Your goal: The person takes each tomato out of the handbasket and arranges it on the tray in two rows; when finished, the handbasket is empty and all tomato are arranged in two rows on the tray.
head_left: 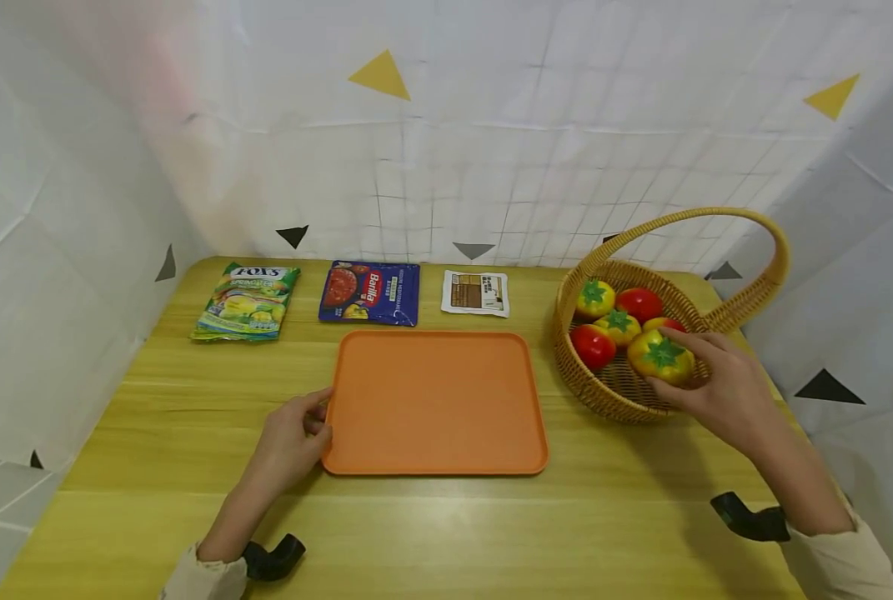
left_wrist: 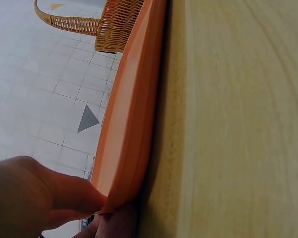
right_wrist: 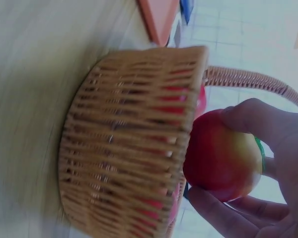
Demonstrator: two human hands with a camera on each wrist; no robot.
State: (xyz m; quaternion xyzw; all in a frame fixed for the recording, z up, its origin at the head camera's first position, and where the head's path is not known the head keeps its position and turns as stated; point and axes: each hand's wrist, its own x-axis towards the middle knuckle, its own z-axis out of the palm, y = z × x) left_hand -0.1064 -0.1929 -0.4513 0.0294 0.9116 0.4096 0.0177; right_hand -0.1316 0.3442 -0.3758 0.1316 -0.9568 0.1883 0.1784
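Note:
My left hand (head_left: 290,440) pinches the left rim of an orange rectangular tray (head_left: 434,404), thumb and fingertips on either side of the rim in the left wrist view. My right hand (head_left: 734,396) grips a toy tomato (head_left: 659,357), yellow and red with a green star-shaped top. It is held at the mouth of a round wicker basket (head_left: 604,398), over the near right part. Inside lie several more toy tomatoes (head_left: 619,327), some showing yellow tops and others red sides. From the side, the gripped tomato (right_wrist: 223,156) shows right at the basket's rim.
Along the back of the table (head_left: 446,533) lie a green candy bag (head_left: 245,302), a blue Barilla pouch (head_left: 369,292) and a small white-and-brown packet (head_left: 475,293). The basket's tall arched handle (head_left: 746,308) leans out to the right. White patterned sheeting (head_left: 476,125) encloses the table's back and sides.

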